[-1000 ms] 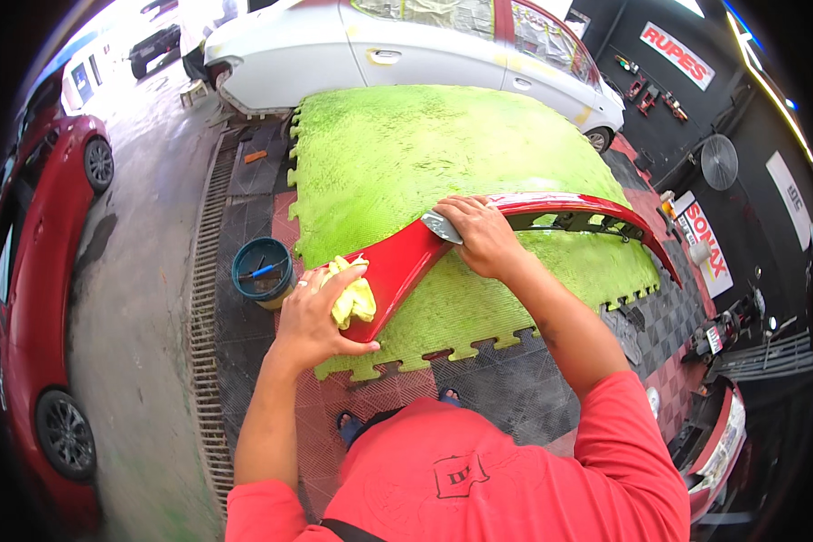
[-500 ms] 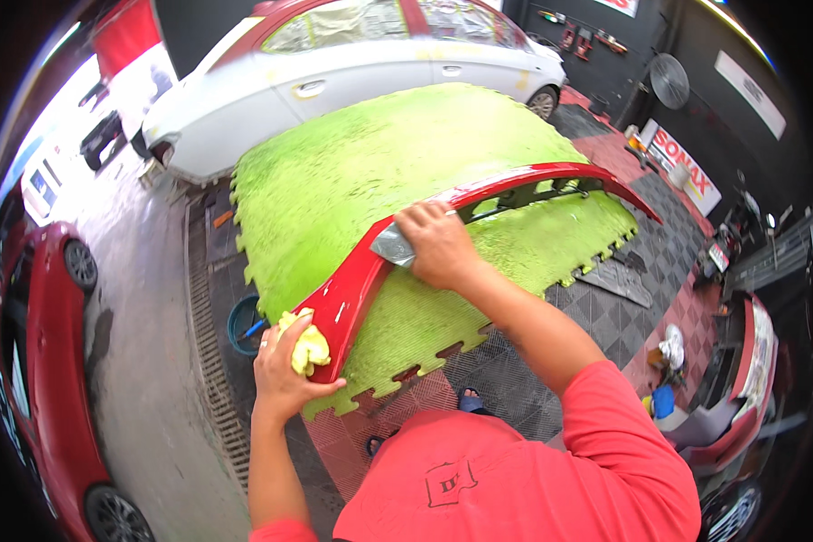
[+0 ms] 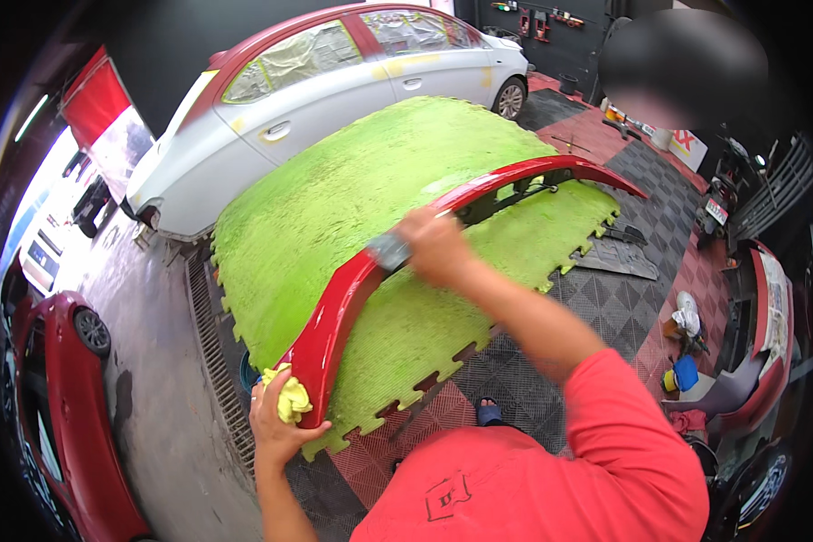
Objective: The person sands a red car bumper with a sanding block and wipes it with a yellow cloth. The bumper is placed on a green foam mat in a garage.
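Observation:
A long, curved red car body part (image 3: 330, 312) lies on a green foam mat (image 3: 325, 208), arching away from me to the far right. My right hand (image 3: 435, 244), blurred by motion, presses a grey sheet, likely sandpaper (image 3: 388, 251), flat against the part's upper face near its bend. At the near left end, my left hand (image 3: 275, 435) grips a crumpled yellow cloth (image 3: 287, 396), its thumb lying along the part's lower tip. The sheet's underside and some left fingers are hidden.
A white and red car (image 3: 307, 113) with masked windows stands behind the mat. At left is a dark red car (image 3: 86, 425); a floor grate (image 3: 217, 339) runs between. A red bumper (image 3: 761, 361) and a blue item (image 3: 686, 372) lie at right.
The view has shifted, so the scene sits differently in the picture. My right hand and the grey sheet stay near the same bend, now blurred; my left hand keeps the cloth at the end.

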{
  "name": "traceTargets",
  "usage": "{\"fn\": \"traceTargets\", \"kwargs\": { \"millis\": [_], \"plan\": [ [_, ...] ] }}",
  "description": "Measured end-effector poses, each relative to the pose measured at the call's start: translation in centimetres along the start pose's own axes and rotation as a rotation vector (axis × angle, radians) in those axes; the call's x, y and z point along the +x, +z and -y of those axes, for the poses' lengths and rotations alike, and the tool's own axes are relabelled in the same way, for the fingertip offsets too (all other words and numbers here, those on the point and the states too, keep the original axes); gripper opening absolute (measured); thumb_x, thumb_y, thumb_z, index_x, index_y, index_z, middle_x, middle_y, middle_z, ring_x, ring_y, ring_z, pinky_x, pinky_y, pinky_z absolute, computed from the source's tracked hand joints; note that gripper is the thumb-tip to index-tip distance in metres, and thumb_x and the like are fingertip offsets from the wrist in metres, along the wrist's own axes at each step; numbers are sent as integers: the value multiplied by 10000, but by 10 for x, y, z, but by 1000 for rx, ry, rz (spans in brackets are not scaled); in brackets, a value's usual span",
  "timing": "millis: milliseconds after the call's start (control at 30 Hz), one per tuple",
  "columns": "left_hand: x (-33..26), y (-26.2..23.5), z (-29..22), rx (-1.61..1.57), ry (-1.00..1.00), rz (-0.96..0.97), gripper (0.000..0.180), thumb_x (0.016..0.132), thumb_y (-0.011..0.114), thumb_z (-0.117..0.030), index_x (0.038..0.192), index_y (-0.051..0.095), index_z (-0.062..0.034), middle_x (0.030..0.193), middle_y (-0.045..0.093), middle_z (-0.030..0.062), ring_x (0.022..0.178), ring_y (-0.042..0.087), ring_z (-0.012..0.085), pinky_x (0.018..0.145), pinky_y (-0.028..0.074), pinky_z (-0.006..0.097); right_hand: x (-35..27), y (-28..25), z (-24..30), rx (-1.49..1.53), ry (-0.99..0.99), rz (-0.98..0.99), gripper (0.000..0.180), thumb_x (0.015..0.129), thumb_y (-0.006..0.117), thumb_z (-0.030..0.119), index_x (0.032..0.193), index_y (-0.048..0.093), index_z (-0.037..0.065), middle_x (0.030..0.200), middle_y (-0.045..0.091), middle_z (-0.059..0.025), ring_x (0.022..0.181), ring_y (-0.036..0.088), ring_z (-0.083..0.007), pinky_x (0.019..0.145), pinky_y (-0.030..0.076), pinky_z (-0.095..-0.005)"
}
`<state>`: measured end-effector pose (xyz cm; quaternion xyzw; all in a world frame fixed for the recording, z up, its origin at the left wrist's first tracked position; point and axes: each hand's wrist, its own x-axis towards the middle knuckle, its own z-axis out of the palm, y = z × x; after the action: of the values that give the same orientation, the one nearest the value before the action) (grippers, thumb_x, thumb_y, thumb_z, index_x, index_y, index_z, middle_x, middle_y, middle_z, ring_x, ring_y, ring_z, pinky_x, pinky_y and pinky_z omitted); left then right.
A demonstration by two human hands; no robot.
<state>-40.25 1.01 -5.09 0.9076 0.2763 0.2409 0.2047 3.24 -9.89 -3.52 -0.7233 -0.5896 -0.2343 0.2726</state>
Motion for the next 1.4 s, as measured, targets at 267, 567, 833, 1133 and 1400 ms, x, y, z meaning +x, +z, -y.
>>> {"fn": "traceTargets", "kwargs": {
  "millis": [267,567,833,1133,1400],
  "plan": [
    [4,-2,1,47,71,-17,1166,421,1106,-269,1478,626,-161,1301,686,161,1204,645,407,1055,542,526,-18,-55,-146,-125,171,-12,309,874,692,53,1171,777,78,1149,763,-164,1152,722,-372,1003,592,-526],
    [11,-5,-4,-32,24,34,1112,483,1087,-238,1495,632,-162,1450,711,142,1310,646,391,1140,525,494,-14,3,12,108,-109,-63,364,789,694,48,1150,739,41,1149,736,-177,1150,707,-405,1056,545,-536],
    [4,-12,-1,-2,27,57,1148,496,1088,-338,1532,616,-198,1372,708,175,1278,651,427,1139,524,507,-17,23,140,435,-597,168,384,855,713,111,1236,743,68,1287,729,-154,1293,664,-355,1204,476,-497],
    [7,-7,7,-38,77,26,1250,540,1035,-281,1661,489,-193,1420,677,191,1305,639,430,1198,472,517,-19,16,150,407,-508,219,447,833,789,155,1275,761,94,1260,752,-134,1279,685,-367,1154,504,-524],
    [-1,-2,8,-4,43,-5,1278,540,996,-239,1689,437,-201,1428,656,226,1335,622,457,1264,444,510,4,11,109,261,-403,312,458,848,787,80,1304,785,118,1364,777,-116,1358,681,-344,1219,476,-515]
  ]
}}
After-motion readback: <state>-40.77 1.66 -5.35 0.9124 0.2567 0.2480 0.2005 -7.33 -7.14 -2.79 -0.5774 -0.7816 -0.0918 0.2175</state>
